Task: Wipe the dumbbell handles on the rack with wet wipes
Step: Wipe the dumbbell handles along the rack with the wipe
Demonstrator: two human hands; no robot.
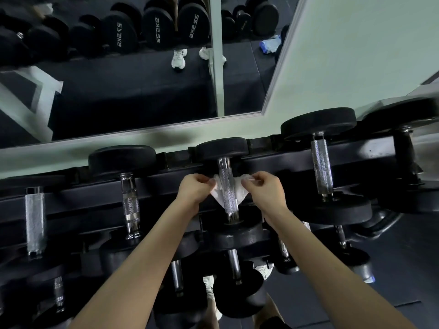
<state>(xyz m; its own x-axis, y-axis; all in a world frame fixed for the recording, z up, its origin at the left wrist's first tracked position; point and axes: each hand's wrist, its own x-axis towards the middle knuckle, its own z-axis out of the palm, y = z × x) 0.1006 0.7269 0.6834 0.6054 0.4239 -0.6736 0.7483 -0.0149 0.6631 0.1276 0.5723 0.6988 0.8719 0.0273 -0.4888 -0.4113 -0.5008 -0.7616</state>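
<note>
The wipe [240, 194] is looped under the middle handle [227, 188] on the rack [166, 182] (top row), left hand [193, 191] pinching one end at 9 o'clock, right hand [263, 193] pinching at 3; next, probably tug it back and forth.

Cannot see the middle of the wet wipe [240, 194], lost behind the knurled handle [228, 188] of the centre dumbbell; cannot see all of its ends either, partly bunched inside the pinching fingers of the left hand [193, 192] and right hand [264, 193]. Cannot follow either forearm past the bottom edge. Cannot tell the far head of the leftmost dumbbell [35, 219] from the dark rack [95, 193]. Cannot see more than bits of the lower-tier dumbbells [237, 295], covered by arms and the upper row. Cannot identify the blurred blue-and-white object [269, 46] reflected in the mirror [130, 91].
</note>
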